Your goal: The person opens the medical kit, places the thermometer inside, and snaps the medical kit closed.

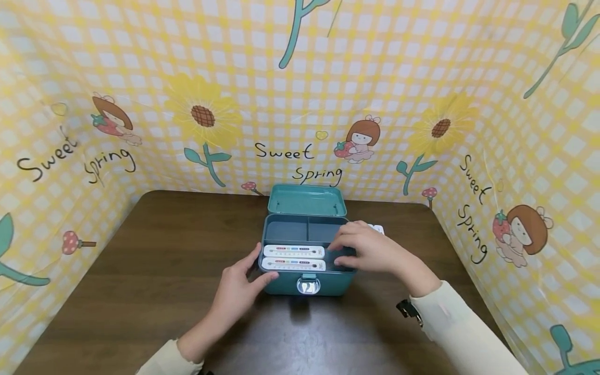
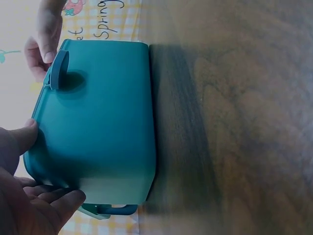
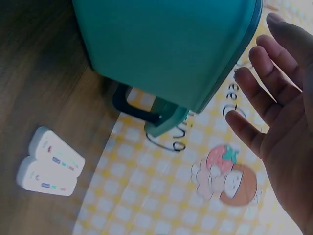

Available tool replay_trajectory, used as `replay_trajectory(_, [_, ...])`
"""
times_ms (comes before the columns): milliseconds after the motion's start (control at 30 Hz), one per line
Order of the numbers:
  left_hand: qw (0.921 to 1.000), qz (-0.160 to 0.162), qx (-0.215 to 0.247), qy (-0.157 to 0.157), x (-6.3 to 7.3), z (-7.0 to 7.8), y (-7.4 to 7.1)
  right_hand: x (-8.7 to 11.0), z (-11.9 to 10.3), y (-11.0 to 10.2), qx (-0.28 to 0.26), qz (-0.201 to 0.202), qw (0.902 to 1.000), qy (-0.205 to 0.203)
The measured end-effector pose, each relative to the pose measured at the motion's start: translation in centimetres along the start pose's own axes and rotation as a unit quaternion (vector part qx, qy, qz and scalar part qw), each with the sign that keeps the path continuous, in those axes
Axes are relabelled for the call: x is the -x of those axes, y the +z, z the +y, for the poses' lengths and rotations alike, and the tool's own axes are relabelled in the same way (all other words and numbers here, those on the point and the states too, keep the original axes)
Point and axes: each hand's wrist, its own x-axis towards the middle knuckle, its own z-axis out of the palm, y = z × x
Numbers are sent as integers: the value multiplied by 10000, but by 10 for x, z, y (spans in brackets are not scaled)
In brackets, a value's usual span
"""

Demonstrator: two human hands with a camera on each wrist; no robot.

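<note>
A teal storage box stands with its lid tipped back. Two white thermometers lie side by side along the front part of its inside. My left hand rests at the left front corner, thumb at the front rim and fairly straight fingers along the side. Over the right end of the box hovers my right hand, its fingertips right above the front compartment. In the right wrist view the right hand's fingers are spread and loosely bent, with nothing in them.
Two more white thermometers lie partly overlapped on the table, right of the box. A clear latch hangs on the box's front. Behind it are two divided compartments. A yellow checked cloth walls the brown table.
</note>
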Motion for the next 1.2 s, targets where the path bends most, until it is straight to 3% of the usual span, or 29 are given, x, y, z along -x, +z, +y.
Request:
replay_trajectory(367, [9993,19,-329,154,0,-1,0,41,7,4,-259,1311,9851,1084])
replay_trajectory(667, [9965,42,-605,575,-3,1,0,69,24,21,-121,2382,9532,1860])
replay_trajectory(833, [9956,57,-615,698,-6,-1,-1,87,32,33,-305,2523,9310,2620])
replay_trajectory(1000, [9983,92,-335,462,-4,-2,2,104,39,45,-446,2638,9098,3172])
replay_trajectory(1200, [9988,167,-286,358,-4,-2,2,119,48,60,-742,2536,8951,3590])
